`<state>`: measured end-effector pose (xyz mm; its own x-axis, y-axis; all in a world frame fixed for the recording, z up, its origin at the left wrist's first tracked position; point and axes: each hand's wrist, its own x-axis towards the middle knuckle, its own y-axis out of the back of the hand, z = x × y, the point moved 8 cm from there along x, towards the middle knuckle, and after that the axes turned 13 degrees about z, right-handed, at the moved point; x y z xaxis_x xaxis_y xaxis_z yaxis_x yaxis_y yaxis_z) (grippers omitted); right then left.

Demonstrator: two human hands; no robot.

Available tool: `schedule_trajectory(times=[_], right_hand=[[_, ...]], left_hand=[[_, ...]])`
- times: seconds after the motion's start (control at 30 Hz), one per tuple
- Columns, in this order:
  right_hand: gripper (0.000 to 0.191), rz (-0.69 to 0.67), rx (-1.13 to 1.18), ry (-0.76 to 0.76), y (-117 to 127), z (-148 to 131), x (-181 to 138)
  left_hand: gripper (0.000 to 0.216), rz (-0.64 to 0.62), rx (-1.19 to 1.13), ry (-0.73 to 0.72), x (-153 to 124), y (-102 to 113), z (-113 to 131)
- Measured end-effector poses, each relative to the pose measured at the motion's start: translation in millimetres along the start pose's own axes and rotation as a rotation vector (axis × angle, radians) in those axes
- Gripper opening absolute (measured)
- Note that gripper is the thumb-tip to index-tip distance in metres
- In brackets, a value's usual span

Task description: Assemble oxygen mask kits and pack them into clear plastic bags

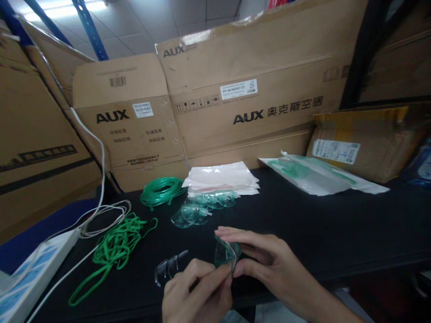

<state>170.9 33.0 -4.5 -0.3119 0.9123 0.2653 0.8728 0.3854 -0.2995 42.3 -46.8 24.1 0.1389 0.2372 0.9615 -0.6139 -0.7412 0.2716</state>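
Both my hands are on a clear green oxygen mask above the front of the black table. My left hand pinches its lower edge between thumb and fingers. Around the far side and right edge curls my right hand, its thumb close to the left fingertips. A thin pale strip shows along the mask's edge; the hands hide the rest. Left of my left hand lie several thin, shiny curved pieces. Farther back, more clear green masks sit in a row, with another mask in front.
A coil of green tubing and white bags stand behind. Tangled green elastic straps lie left, near a white power strip and cables. A filled clear pouch lies right. Cardboard boxes wall the back.
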Motion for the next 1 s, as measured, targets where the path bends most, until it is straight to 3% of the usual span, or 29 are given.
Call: schedule_trajectory(times=[0.2, 0.33, 0.4, 0.47, 0.63, 0.77, 1.0], right_hand=[[0.043, -0.017, 0.04, -0.027, -1, -1, -1], [0.038, -0.017, 0.023, 0.061, 1, -7, 0], [0.04, -0.058, -0.012, 0.136, -2, -12, -2], [0.044, -0.109, -0.037, 0.171, -7, -14, -6], [0.047, -0.161, 0.055, 0.094, -12, -10, -11], [0.041, -0.14, 0.006, 0.16, -12, -13, -12], [0.029, -0.142, 0.03, 0.062, -12, -7, -14]], left_hand=[[0.026, -0.052, -0.138, -0.066, 1, -4, 6], [0.024, 0.066, -0.156, 0.128, -2, 2, -6], [0.025, 0.165, -0.133, 0.243, -3, 9, -18], [0.028, 0.181, -0.122, 0.288, -2, 10, -25], [0.025, 0.027, -0.204, 0.16, 4, -1, -18], [0.021, 0.05, -0.269, 0.155, 5, 2, -17], [0.018, 0.089, -0.282, 0.179, 4, 5, -18]])
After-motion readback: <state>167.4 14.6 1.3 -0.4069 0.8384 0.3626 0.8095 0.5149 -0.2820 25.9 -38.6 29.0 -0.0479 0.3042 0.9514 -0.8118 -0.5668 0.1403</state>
